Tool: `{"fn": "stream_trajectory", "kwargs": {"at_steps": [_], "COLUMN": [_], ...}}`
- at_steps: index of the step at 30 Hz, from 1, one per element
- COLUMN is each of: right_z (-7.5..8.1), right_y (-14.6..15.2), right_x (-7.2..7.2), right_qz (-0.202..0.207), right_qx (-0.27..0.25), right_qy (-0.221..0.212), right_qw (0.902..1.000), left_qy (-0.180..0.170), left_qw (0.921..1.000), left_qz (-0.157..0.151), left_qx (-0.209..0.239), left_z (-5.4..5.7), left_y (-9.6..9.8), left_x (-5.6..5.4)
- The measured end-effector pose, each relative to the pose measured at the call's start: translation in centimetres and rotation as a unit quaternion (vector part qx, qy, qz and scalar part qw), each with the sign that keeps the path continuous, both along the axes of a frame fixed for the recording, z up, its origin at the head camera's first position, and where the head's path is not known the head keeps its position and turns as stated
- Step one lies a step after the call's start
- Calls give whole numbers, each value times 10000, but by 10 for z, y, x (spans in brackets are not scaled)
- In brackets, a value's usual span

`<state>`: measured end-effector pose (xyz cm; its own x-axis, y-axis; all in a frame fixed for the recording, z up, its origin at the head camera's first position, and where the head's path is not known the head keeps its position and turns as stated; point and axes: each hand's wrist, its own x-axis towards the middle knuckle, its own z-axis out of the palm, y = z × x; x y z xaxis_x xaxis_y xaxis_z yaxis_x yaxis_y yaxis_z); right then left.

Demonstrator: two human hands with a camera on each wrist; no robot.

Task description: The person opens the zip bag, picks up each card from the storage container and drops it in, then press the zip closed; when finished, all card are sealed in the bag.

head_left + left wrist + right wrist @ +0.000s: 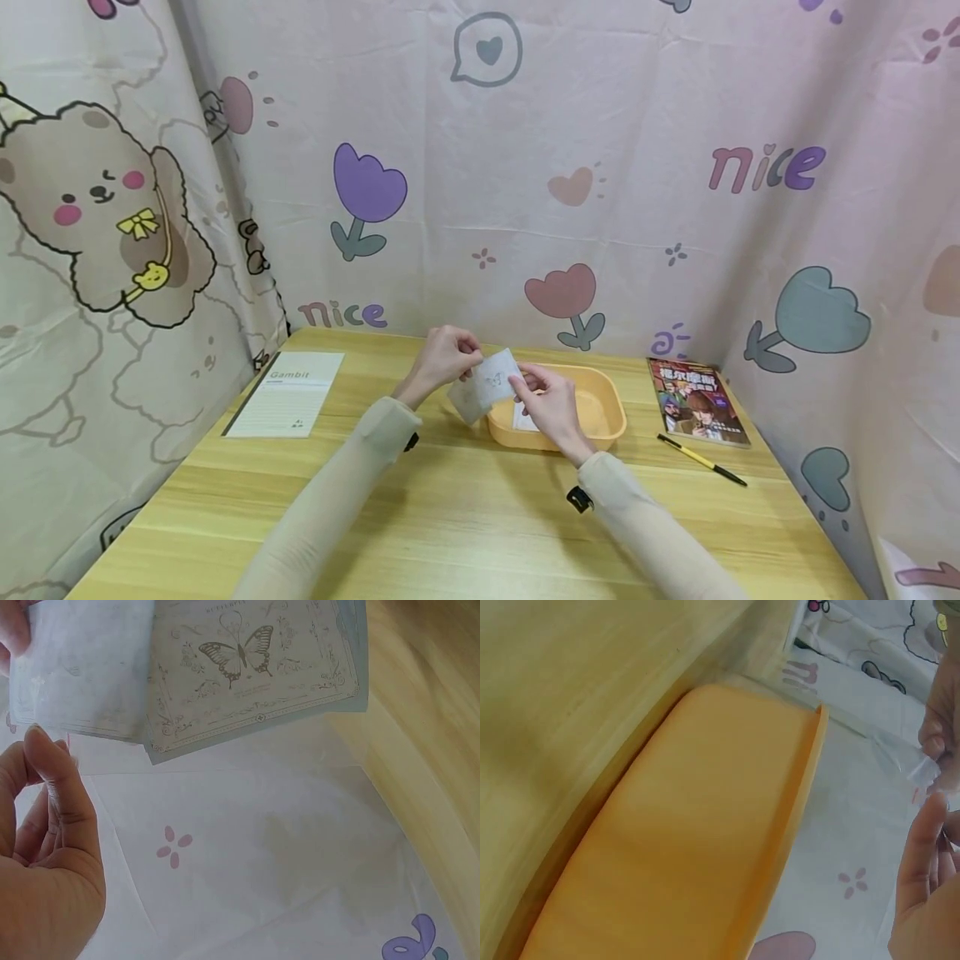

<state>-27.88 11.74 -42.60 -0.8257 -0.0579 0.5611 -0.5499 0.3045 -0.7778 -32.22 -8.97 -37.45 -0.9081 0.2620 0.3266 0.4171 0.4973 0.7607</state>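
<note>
Between my two hands is a small paper packet (495, 377) with pale printing, held over the left rim of the yellow-orange plastic tray (617, 433). My right hand (552, 406) pinches its right side between thumb and fingers. At its upper left edge, my left hand (447, 357) pinches with curled fingers. The left wrist view shows a bluish sheet (82, 667) overlapping a butterfly-printed card (247, 712). Clear film (904, 759) shows by the fingers in the right wrist view. A white piece of paper (523, 418) lies inside the tray, partly behind my right hand.
On the left of the wooden table (465, 525) lies a notebook (288, 400) marked Gambit. A colourful comic-style book (697, 402) lies at the right, with a yellow and black pen (701, 460) in front of it. A patterned curtain (465, 167) hangs behind the table.
</note>
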Motion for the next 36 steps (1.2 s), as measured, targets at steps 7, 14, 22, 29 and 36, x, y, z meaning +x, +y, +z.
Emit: {"fn": "stream_trajectory", "kwargs": {"at_steps": [7, 14, 22, 29, 36], "right_z": [1, 2, -1, -3, -3], "right_y": [3, 0, -14, -21, -20], "right_x": [0, 0, -5, -6, -8], "right_qz": [387, 148, -320, -497, -318], "right_qx": [141, 643, 590, 726, 823], "right_qy": [-588, -594, -477, -602, -703], "right_qw": [9974, 9961, 9966, 9943, 9936], "left_qy": [25, -19, 88, 98, 100], "left_qw": [10000, 10000, 9998, 9998, 9998], "left_qz": [3, -68, -150, -130, -165], "left_qx": [43, 16, 80, 71, 48], "left_z": [0, 0, 2, 3, 2], "left_y": [-1, -2, -2, 0, 0], "left_x": [0, 1, 4, 3, 1]}}
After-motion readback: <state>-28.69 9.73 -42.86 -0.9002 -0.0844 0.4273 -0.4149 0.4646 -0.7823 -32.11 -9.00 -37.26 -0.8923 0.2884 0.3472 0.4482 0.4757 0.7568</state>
